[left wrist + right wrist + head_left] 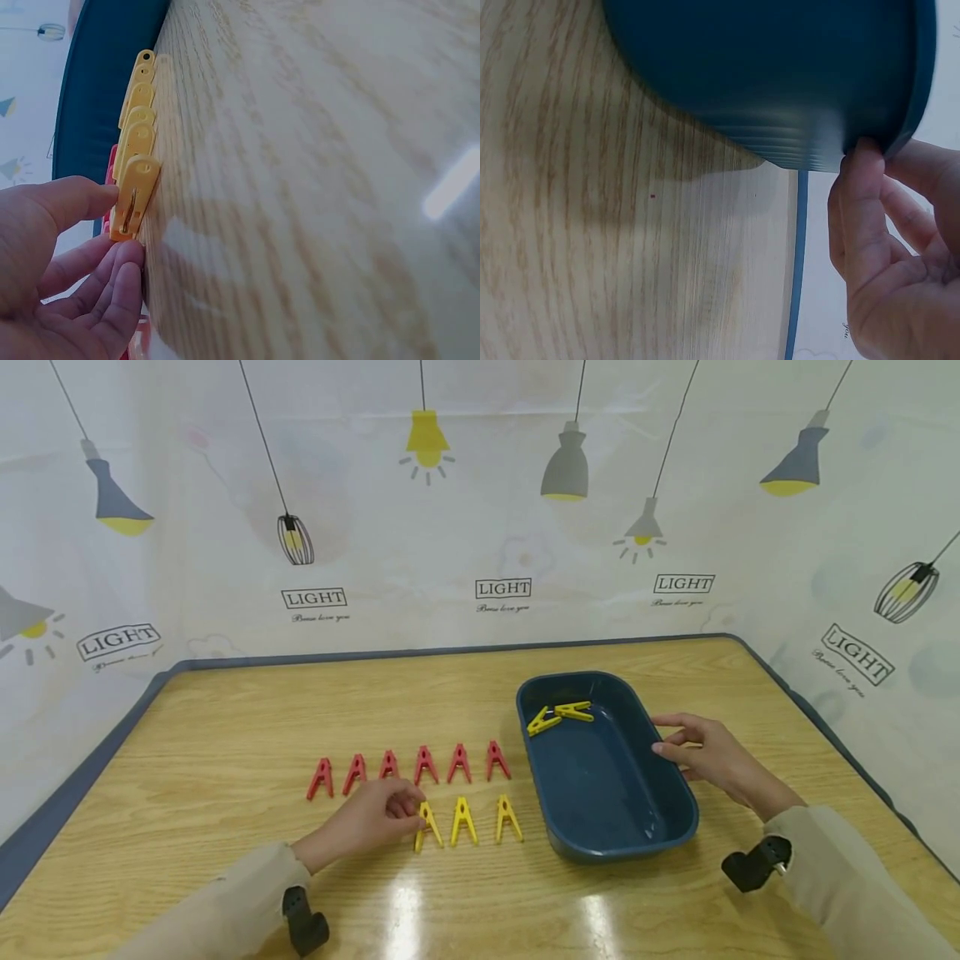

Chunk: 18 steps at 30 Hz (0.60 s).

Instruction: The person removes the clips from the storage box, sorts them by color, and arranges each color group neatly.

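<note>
My left hand is at the left end of a row of yellow clothespins. Its thumb and index finger pinch the leftmost yellow clothespin, which stands on the table with its legs apart. Two more yellow clothespins, a middle one and a right one, stand beside it. On the right, my right hand holds the long side of a dark blue plastic basin, thumb at the rim and fingers against the outer wall. Two yellow clothespins lie inside the basin, toward its far left corner.
Several red clothespins form a row behind the yellow ones, left of the basin. The wood-grain table ends at a dark blue edge along a white backdrop printed with lamps. A black camera is strapped to each wrist.
</note>
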### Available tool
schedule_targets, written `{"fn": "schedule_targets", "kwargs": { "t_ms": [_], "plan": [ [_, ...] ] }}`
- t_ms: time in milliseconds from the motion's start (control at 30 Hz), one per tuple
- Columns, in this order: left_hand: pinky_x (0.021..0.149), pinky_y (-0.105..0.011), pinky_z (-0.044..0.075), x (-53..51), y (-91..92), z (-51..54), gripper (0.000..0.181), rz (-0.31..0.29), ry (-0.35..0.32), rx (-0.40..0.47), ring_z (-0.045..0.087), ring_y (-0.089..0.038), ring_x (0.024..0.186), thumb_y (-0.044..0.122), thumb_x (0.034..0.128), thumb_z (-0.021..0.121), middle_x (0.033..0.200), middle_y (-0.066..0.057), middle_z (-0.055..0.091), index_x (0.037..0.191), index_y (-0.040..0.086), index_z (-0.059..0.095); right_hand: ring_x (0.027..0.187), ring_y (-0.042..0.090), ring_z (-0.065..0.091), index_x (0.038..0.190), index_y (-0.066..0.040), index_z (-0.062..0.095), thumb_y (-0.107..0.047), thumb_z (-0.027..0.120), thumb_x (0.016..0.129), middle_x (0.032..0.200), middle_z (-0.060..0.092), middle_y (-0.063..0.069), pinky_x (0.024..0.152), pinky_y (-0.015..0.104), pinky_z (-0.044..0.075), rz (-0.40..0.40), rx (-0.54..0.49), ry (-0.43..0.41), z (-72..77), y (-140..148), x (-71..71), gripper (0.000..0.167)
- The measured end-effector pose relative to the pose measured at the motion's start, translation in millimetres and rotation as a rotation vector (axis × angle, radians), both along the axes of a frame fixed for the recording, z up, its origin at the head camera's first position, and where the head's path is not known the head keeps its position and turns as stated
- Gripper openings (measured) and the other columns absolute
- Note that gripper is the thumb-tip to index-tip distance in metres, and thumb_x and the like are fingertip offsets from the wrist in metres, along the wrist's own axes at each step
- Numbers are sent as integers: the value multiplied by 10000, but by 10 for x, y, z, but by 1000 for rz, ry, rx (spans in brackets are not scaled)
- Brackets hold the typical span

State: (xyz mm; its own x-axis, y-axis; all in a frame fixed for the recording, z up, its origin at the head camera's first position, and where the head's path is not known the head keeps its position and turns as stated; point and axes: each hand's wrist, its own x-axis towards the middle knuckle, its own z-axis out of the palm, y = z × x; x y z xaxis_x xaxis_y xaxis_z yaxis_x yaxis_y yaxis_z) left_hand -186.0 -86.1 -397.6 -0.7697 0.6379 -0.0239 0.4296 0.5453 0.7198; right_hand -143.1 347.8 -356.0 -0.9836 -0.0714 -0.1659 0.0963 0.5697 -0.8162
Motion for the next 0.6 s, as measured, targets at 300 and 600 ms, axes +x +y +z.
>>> {"fn": "schedule_targets", "kwargs": {
  "t_ms": [300,600],
  "plan": [
    [595,-215,459,-30,18,-6,176,9,6,-17,542,-92,685,140,781,677,769,35,570,921,47,623,889,256,550,1362,-11,300,-301,549,878,1050,511,208,690,383,493,8,-20,5,-4,-2,8,618],
    [598,-215,458,-40,17,-2,169,-9,33,-21,539,-80,687,134,781,676,771,40,571,920,52,626,891,256,559,1360,-18,309,-290,550,879,1047,513,204,692,389,496,0,-17,2,-8,-5,-1,603]
  ]
}}
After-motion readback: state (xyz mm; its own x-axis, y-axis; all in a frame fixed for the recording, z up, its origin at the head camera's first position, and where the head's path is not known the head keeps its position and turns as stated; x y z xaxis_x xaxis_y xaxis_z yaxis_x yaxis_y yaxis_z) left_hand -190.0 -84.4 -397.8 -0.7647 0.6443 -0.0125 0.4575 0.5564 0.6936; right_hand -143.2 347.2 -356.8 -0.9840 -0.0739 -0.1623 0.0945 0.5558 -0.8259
